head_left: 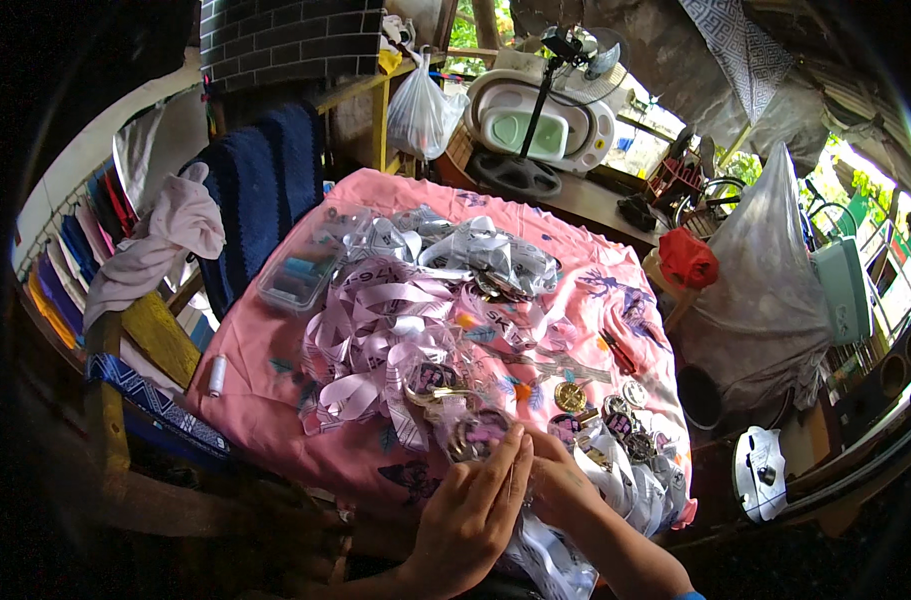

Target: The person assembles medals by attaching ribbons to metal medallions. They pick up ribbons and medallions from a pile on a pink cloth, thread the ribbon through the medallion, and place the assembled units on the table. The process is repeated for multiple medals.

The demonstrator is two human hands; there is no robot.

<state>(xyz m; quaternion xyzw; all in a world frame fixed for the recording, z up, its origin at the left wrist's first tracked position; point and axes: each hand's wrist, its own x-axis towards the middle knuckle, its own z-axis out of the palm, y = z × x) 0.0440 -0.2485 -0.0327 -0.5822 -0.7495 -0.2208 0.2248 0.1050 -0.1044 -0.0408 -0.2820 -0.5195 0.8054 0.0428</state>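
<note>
Pinching side by side, the left hand (472, 515) and right hand (563, 487) seem closed on a clear bag (457, 408), maybe so the slippery plastic stays still. A medal (483, 430) shows inside it, just past the fingertips. Pink ribbons (355, 385) lie heaped beyond the left hand. More medals (569, 397) sit beyond the right hand, perhaps to stop tangles.

On the matt cloth (265, 415), glossy metal medals (570, 397), smooth fabric ribbons (393, 294) and a shiny clear-plastic box (293, 288) are seen.
</note>
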